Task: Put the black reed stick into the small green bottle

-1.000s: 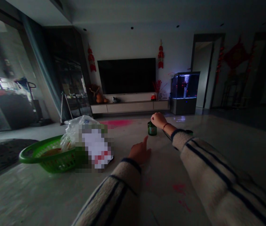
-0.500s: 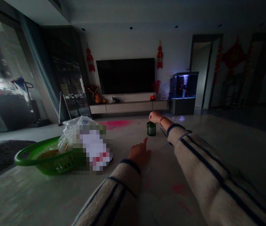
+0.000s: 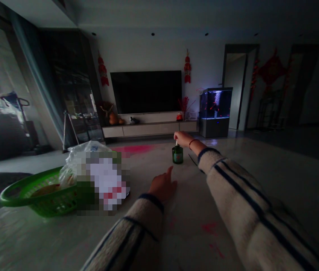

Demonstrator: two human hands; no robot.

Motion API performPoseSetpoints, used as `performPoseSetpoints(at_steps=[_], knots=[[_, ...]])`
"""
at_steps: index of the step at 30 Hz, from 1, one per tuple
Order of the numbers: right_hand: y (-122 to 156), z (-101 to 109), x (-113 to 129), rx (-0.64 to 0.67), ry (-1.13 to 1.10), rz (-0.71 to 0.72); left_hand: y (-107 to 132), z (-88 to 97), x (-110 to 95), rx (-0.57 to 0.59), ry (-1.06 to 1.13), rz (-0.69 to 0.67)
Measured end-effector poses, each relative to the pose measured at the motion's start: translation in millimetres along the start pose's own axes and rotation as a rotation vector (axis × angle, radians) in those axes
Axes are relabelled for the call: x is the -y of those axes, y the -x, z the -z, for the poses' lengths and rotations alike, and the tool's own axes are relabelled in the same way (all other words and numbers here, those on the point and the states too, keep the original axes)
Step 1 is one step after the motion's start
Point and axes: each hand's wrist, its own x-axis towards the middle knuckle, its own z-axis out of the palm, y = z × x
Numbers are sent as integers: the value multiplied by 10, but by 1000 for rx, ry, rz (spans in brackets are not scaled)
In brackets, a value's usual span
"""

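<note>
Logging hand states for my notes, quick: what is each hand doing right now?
Left hand: open, index finger extended, holding nothing.
Right hand: closed in a pinch on the thin top of the green glass bottle.

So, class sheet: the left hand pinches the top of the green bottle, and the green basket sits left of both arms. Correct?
No: the head view shows the right hand pinching the green bottle's top, not the left hand. The green basket does sit left of both arms.

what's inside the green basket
The green plastic basket holds something flat and yellowish and a clear plastic bag bulging over its rim. A pixelated patch covers the basket's right end, so whatever lies there cannot be seen.
</note>
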Motion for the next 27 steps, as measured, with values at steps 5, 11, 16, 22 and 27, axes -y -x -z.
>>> performPoseSetpoints(at_steps=[5,11,16,22,27], knots=[[57,233,-114,-216,-84,30,-4,-2,9,-6,10,-4],[179,449,-408,-423,-362,69,0,16,-1,-12,8,-4],[312,384,-622,-130,-499,-81,-10,15,2,0,21,5],[520,162,-809,485,-380,-323,-16,18,7,17,31,9],[596,151,-948,661,-388,-390,-9,23,3,8,33,4]])
